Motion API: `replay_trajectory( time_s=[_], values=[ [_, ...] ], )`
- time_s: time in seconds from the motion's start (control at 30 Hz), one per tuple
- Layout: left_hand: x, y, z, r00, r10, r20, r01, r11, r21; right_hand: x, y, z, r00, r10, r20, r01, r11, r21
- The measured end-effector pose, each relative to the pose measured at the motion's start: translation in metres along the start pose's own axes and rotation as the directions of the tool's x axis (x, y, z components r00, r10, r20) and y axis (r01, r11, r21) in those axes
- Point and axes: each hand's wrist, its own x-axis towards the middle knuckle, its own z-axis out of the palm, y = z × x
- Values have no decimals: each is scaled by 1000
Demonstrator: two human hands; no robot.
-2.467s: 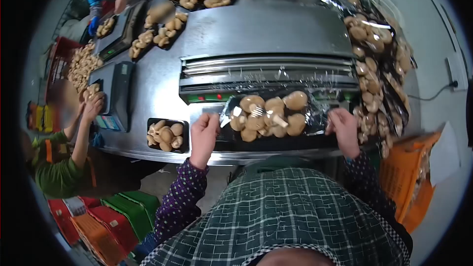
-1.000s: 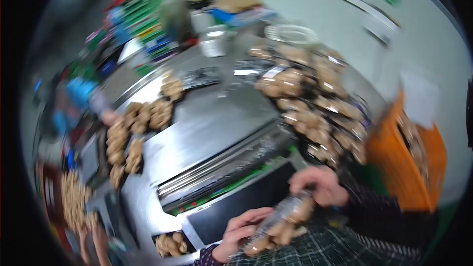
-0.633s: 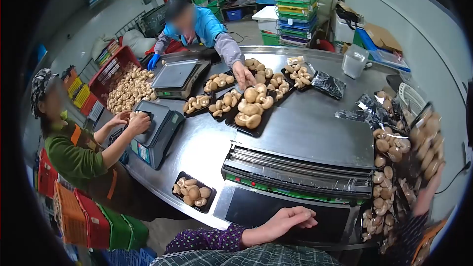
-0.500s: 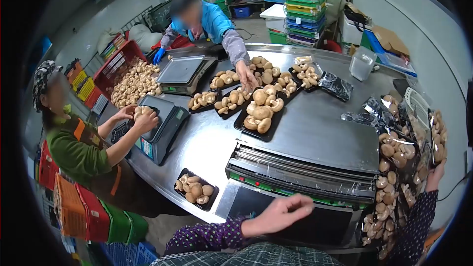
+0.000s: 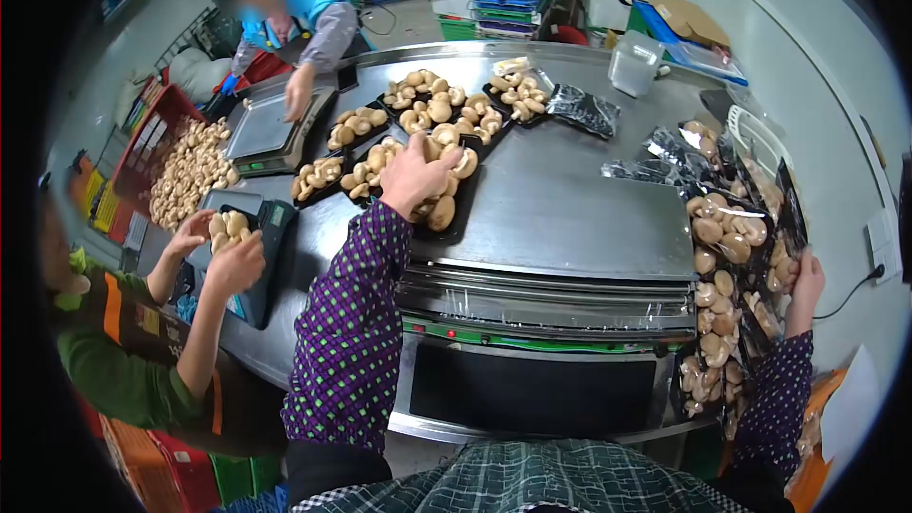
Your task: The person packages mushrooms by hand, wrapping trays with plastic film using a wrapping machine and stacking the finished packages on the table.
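Note:
My left hand [image 5: 418, 177] reaches over a black tray [image 5: 460, 220] piled with brown-capped mushrooms [image 5: 440, 213]. Its thumb and index finger are apart above the caps, while the other fingers are partly hidden. At the right edge of the table, my right hand [image 5: 807, 283] grips the lower end of a film-wrapped mushroom tray [image 5: 790, 214], which stands tilted on its side. Beside it lies a heap of wrapped mushroom packs [image 5: 733, 233]. Below my left hand's tray is a wrapping machine [image 5: 546, 299] with metal rollers and a dark plate in front.
Several filled trays [image 5: 356, 125] stand behind my left hand. A co-worker at the left holds mushrooms [image 5: 231, 228] over a scale [image 5: 255, 287]. Another co-worker reaches over a second scale [image 5: 266, 128]. Loose mushrooms spill from a red crate [image 5: 142, 147]. A clear tub [image 5: 635, 64] stands at the back.
My left hand has moved from above the wrapping machine's front to the mushroom tray. The far co-worker's hand has drawn back from the trays to the scale. The view has shifted right.

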Motion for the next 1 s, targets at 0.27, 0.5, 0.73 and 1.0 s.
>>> replay_trajectory(
  time_s=[0.27,0.5,0.73,1.0],
  values=[
    [-36,48,31,748,592,299,-562,805,-188,-134,-44,94,826,-112,553,186,979,-80],
    [-47,84,55,397,881,258,-835,463,-298,-165,-27,204,701,-260,663,481,860,-172],
    [-80,14,45,910,336,241,-154,816,-557,-176,-33,207,676,-153,720,342,931,-124],
    [-156,-34,-7,963,223,154,-258,927,271,-162,-36,111,692,32,721,584,563,-585]
  ],
)
